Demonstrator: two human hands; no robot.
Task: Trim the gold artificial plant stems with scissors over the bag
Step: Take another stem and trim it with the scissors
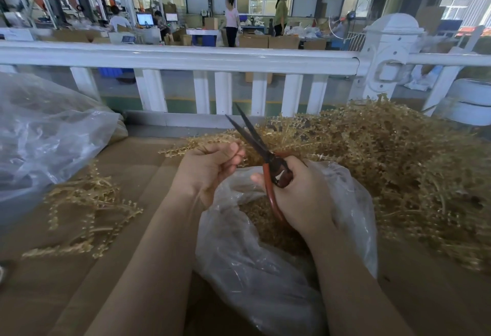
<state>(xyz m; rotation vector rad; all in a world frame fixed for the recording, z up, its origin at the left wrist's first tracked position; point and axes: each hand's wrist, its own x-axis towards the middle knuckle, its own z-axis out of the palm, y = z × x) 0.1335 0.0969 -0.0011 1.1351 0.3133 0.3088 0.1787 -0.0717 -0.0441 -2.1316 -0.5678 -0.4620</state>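
Note:
My left hand (210, 165) grips a gold artificial plant stem (196, 144) whose beaded branches stick out to the left and behind my fingers. My right hand (300, 192) holds red-handled scissors (255, 142); their dark blades are spread apart and point up and away, just right of the held stem. Both hands hover above a clear plastic bag (239, 250) whose mouth shows gold trimmings inside. A large heap of gold stems (398, 165) lies on the right.
A small pile of gold stems (85, 211) lies on the brown cardboard surface (138, 165) to the left. A big clear plastic bag (45, 136) sits at far left. A white railing (186, 59) runs across behind the work surface; people stand beyond it.

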